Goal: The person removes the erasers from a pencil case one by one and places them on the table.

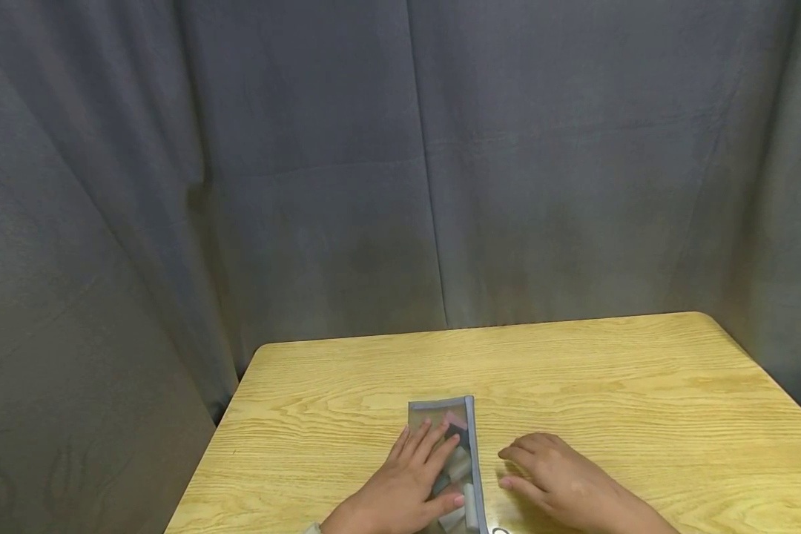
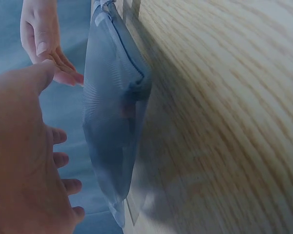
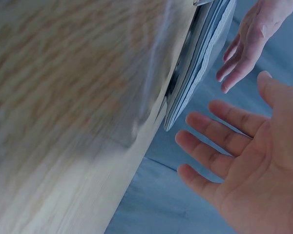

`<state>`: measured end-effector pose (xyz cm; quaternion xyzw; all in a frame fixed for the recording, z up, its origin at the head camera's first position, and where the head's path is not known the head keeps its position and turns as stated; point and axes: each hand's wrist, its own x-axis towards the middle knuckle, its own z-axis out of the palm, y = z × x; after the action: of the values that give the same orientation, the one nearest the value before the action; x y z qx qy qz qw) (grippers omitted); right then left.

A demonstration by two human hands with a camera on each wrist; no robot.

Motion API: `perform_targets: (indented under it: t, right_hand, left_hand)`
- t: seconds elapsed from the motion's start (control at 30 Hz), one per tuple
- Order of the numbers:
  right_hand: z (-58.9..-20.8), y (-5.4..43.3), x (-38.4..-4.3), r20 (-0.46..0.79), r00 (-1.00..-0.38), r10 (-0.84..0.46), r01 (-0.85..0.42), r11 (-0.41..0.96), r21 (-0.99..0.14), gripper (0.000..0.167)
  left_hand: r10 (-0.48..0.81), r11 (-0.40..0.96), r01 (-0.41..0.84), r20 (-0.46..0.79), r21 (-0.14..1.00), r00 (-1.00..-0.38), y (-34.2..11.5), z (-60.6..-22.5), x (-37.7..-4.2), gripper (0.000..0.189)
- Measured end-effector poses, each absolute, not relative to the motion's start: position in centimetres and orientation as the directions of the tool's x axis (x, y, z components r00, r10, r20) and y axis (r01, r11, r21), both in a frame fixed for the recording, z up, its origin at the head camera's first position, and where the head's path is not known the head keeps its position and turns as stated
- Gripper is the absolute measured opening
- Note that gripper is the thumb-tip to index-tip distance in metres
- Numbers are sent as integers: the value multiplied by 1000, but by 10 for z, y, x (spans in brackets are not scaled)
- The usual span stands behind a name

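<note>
Above the near part of the wood-grain bench (image 1: pixel 294 437), the left hand (image 1: pixel 403 482) hovers palm down, fingers straight and spread, just over a grey translucent pouch (image 1: pixel 472 445). The pouch lies on the bench, pale pieces (image 1: pixel 459 466) showing through. Just right of it hangs the right hand (image 1: pixel 561 475), fingers apart and slightly bent.

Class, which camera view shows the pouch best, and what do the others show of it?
The head view: it looks down on the pouch, whose see-through face shows its contents, though the left hand covers part. The left wrist view shows it side-on, contents unclear; the right wrist view, just a narrow edge.
</note>
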<state>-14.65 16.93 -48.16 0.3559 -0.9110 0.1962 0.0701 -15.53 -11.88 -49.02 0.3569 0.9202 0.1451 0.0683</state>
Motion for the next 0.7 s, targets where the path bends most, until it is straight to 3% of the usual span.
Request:
perform_targets:
  t: [0.7]
  right_hand:
    - [-491, 165, -150, 260, -599, -757, -796, 525, -302, 29]
  left_hand:
    - [695, 697, 646, -73, 310, -715, -116, -495, -154, 80]
